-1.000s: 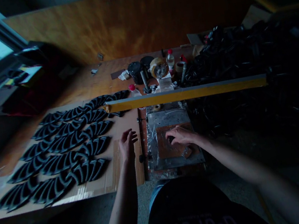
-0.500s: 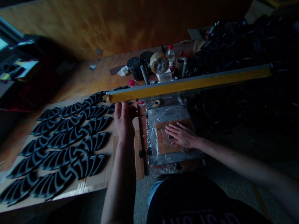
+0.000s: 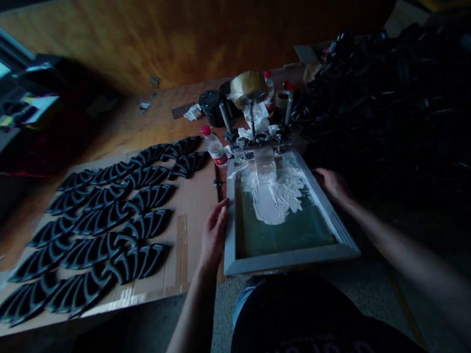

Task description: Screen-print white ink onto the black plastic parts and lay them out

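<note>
A silver-framed printing screen [image 3: 292,257] lies lowered over the base in front of me. Pale thick ink [image 3: 273,197] is smeared across the upper half of its green mesh. My left hand [image 3: 215,231] is closed at the frame's left side, fingers along the edge. At the opposite side my right hand [image 3: 333,185] has its fingertips on the right edge, partly hidden. Above the screen's far end hangs a squeegee-like blade [image 3: 265,165] in a clamp, with a tape roll [image 3: 248,89] over it. The board under the screen is hidden.
Rows of black curved plastic parts [image 3: 93,218] cover the cardboard [image 3: 195,207] at left. A red-capped bottle [image 3: 214,147] stands beside the hinge clamps. Black tubs [image 3: 211,107] are behind. A dark heap of black pieces [image 3: 386,103] fills the right.
The raised screen has swung down flat over the base. My right hand left the brown board and went to the frame's right side; my left hand came down with the frame's left side.
</note>
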The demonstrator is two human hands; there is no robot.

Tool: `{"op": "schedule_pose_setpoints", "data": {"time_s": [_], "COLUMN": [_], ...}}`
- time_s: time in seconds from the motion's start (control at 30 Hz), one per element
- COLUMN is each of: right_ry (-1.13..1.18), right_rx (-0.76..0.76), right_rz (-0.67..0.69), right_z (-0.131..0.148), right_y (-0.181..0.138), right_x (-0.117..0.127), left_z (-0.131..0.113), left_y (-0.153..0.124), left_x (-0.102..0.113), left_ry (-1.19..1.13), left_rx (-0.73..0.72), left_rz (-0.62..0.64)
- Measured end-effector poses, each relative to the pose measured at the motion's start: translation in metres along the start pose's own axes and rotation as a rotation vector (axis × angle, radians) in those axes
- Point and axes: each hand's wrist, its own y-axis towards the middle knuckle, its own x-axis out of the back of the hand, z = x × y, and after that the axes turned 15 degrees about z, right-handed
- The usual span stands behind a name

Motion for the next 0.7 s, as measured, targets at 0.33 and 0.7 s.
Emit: {"op": "schedule_pose_setpoints", "data": {"time_s": [0.33, 0.7], "right_ry": [-0.257, -0.262], "right_rx": [0.35, 0.746], "right_rz": [0.2, 0.296], "right_z": [0.108, 0.078], "right_y": [0.03, -0.021], "right_x": [-0.011, -0.018], "left_z": [0.088, 0.084], "left_y": [0.022, 0.017], "left_x": [-0.008, -0.008], "left_ry": [-0.01, -0.035], "left_rx": [0.109, 0.146], "left_rz": [-0.046, -0.075]}}
